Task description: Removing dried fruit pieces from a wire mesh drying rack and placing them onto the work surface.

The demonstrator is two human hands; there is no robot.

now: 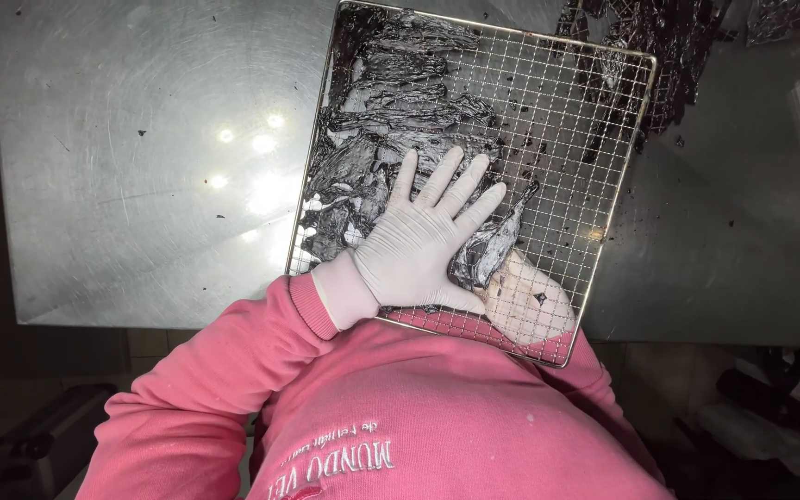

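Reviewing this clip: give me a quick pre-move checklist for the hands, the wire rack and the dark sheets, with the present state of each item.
1. Left hand gloved and flat on the dark sheets: ok.
2. Right hand supporting the wire rack from beneath, seen through the mesh: ok.
3. Rack fully over the steel table: not ok, its near corner overhangs toward the pink sweatshirt.
4. Sheets spread across the whole rack: not ok, they sit on the left part; the right part holds only crumbs.
5. Table free of debris: not ok, dark flakes lie beside the rack.
6. Right hand's grip firmness: cannot tell.
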